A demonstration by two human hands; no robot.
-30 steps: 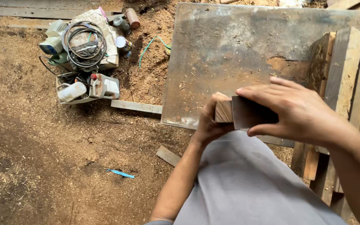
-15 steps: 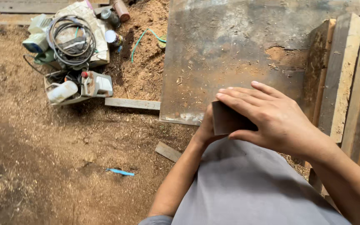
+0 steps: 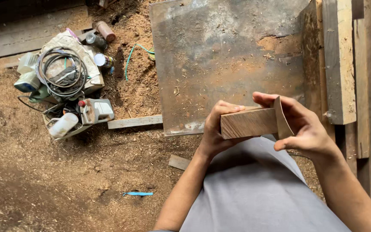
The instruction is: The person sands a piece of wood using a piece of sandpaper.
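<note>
1. Hands first: I see the left hand [image 3: 213,135] at about five o'clock from the frame centre, fingers curled shut around the left end of a wood block [image 3: 247,122], thumb on top.
2. My view shows the right hand [image 3: 303,129] at four o'clock, fingers and thumb pinched closed on a bent sheet of sandpaper [image 3: 282,119], which presses against the block's right end.
3. I place the block just right of centre, lying level between the two hands, above a grey-clothed lap [image 3: 254,189].
4. Behind the hands, at twelve o'clock, I see a rusty metal sheet [image 3: 224,64] lying flat, dusted with sawdust.
5. At three o'clock I make out stacked wooden planks [image 3: 338,60] running up the right edge.
6. At ten o'clock sits a pile of gear: a coiled cable [image 3: 61,73] on a sack, with cans and plastic bottles around it.
7. At nine o'clock a thin wooden strip [image 3: 134,122] lies on the sawdust floor [image 3: 44,180]; a small blue object [image 3: 138,194] lies at seven o'clock, too small for me to identify.
</note>
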